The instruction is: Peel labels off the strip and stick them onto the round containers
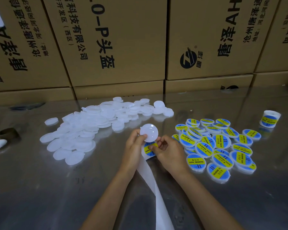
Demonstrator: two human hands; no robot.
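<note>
Steel worktop point(40, 188): left hand point(134, 146) grips a blank container point(149, 132); below it, right hand point(169, 151) pinches a label point(149, 148), peeling; pressing on follows.

Labelled containers point(213, 146), 3 o'clock: "SOLDERING PASTE", "II". Cardboard boxes point(116, 39), 12 o'clock: "唐泽", "科技有限公司", "P头盔", "AH".

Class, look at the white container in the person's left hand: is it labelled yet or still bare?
Bare. The container in the left hand shows a plain white face; the right hand pinches the blue-yellow label below it.
</note>
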